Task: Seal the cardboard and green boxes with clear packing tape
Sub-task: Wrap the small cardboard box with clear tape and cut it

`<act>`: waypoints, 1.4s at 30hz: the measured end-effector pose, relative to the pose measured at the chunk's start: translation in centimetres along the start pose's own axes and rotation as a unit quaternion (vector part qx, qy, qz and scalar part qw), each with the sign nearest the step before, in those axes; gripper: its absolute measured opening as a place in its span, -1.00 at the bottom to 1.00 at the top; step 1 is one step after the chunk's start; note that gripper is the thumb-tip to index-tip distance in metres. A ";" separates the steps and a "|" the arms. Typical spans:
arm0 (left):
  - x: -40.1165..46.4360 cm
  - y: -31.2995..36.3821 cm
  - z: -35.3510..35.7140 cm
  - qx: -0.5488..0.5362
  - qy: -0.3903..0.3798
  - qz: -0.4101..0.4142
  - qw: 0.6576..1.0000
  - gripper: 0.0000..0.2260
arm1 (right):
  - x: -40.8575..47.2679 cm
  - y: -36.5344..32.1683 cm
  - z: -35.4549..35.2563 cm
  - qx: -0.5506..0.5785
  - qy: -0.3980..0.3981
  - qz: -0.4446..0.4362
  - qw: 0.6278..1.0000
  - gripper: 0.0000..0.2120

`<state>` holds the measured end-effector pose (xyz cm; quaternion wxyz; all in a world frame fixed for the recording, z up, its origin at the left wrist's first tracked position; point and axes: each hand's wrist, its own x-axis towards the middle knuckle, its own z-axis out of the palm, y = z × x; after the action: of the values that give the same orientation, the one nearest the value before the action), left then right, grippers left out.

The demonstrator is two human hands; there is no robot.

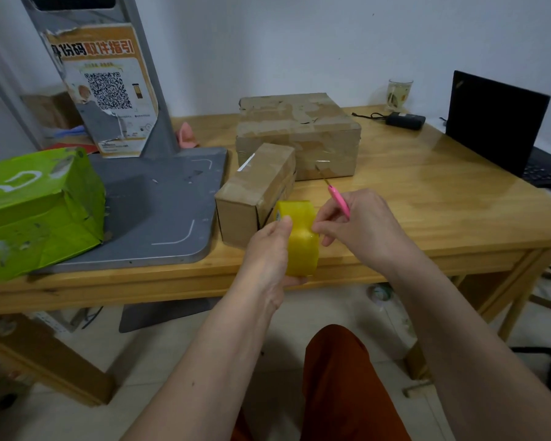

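The left hand (269, 246) holds the roll of tape (299, 238) just in front of the front edge of the table (427, 198), with the thumb on top of the roll and the fingers curled under it; the roll looks yellow because of its many layers. The right hand (360, 224) pinches at the surface of the roll with thumb and forefinger, and its other fingers keep a pink-handled tool (339, 200), probably small scissors, whose thin blade points toward the back of the table; I cannot tell whether the end of the tape is already lifted.

The step in hand seems to be finding and peeling the free end; to do it well, the left hand should keep the roll firm and turn it slowly, while the nail of the right hand feels for the small ridge; the tape should be pulled straight, not to one side, or it may split into a narrow strip.

The small cardboard box (256, 192) stands near the front edge, just behind the roll; the large cardboard box (299, 132) is touching it from behind, toward the middle of the table; the green box (39, 211) sits at the left end, partly on a grey metal base (159, 205), and its top looks crumpled and not closed; a laptop (497, 122) stands at the right back corner.
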<state>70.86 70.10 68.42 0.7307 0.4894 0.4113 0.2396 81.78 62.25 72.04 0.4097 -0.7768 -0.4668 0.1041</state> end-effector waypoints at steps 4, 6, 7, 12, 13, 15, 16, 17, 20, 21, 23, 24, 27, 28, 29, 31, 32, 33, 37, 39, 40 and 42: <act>0.1 -0.3 -0.2 0.001 -0.004 0.007 1.000 -0.72 | -0.4 0.3 0.4 0.026 0.016 0.007 1.000 -0.86; 0.0 -0.3 -0.2 -0.008 -0.007 0.009 1.000 -0.70 | -0.6 0.5 0.6 0.055 0.032 0.008 0.998 -0.85; 0.0 -0.3 -0.3 -0.014 -0.008 0.007 1.000 -0.70 | -0.7 0.5 0.8 0.066 0.036 0.010 0.997 -0.84; -0.1 -0.3 -0.4 -0.034 -0.005 0.001 0.999 -0.73 | -0.8 0.6 1.8 0.059 0.068 0.012 0.996 -0.89; -0.1 -0.3 -0.5 -0.033 -0.004 0.002 0.999 -0.72 | -0.8 0.6 1.8 0.052 0.071 0.012 0.996 -0.91; 0.0 -0.3 -0.5 -0.023 -0.003 0.009 1.000 -0.72 | -0.6 0.5 1.7 0.036 0.072 0.005 0.997 -0.92; 0.0 -0.4 -0.6 -0.017 -0.003 0.013 1.000 -0.71 | -0.4 0.3 1.6 0.022 0.070 0.000 0.997 -0.90; 0.0 -0.5 -0.5 -0.011 -0.006 0.017 1.000 -0.71 | -0.2 0.2 1.3 0.008 0.066 -0.003 0.998 -0.89; 0.0 -0.8 -0.4 0.007 -0.015 0.025 1.000 -0.69 | 0.3 -0.3 0.6 -0.048 0.049 -0.012 0.998 -0.89; 0.0 -0.8 -0.3 0.011 -0.016 0.026 0.999 -0.69 | 0.3 -0.4 0.6 -0.066 0.046 -0.018 0.997 -0.89; 0.0 -0.8 -0.3 0.012 -0.015 0.025 1.000 -0.69 | 0.3 -0.4 0.7 -0.099 0.037 -0.026 0.994 -0.88; 0.0 -0.8 -0.2 0.010 -0.013 0.024 1.000 -0.70 | 0.2 -0.4 0.9 -0.115 0.029 -0.030 0.992 -0.87; 0.0 -0.7 -0.2 0.010 -0.005 0.023 1.000 -0.71 | 0.1 -0.2 1.0 -0.130 -0.010 -0.023 0.991 -0.85; 0.0 -0.7 -0.3 0.010 -0.005 0.024 1.000 -0.70 | 0.1 -0.2 0.9 -0.121 -0.025 -0.019 0.992 -0.84; 0.0 -0.7 -0.3 0.009 -0.004 0.025 1.000 -0.69 | 0.1 -0.1 0.7 -0.109 -0.039 -0.018 0.993 -0.84; -0.1 -0.8 -0.3 0.008 0.002 0.028 1.000 -0.68 | 0.0 0.0 0.5 -0.080 -0.046 -0.019 0.996 -0.84; 0.0 -0.8 -0.3 0.009 0.002 0.029 1.000 -0.68 | -0.1 0.1 0.3 -0.058 -0.033 -0.021 0.998 -0.87; 0.0 -0.8 -0.2 0.010 -0.001 0.031 0.999 -0.67 | -0.2 0.2 0.2 -0.022 -0.012 -0.026 0.999 -0.90; -0.1 -0.5 -0.1 -0.001 -0.001 0.025 1.000 -0.70 | -0.2 0.8 0.4 0.040 0.010 -0.042 0.998 -0.78; -0.1 -0.4 -0.1 -0.009 0.001 0.019 1.000 -0.77 | -0.3 1.4 1.0 0.027 0.012 -0.038 0.999 -0.75; -0.1 -0.3 -0.1 -0.011 0.000 0.015 1.000 -0.81 | -0.5 1.6 1.3 0.039 0.021 -0.033 0.998 -0.77; -0.2 -0.1 0.0 -0.010 0.001 0.012 1.000 -0.85 | -0.6 1.7 1.5 0.080 0.046 -0.020 0.996 -0.88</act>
<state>70.69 69.91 68.35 0.7322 0.4867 0.4039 0.2529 81.70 62.17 69.64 0.4934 -0.7359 -0.4534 0.0969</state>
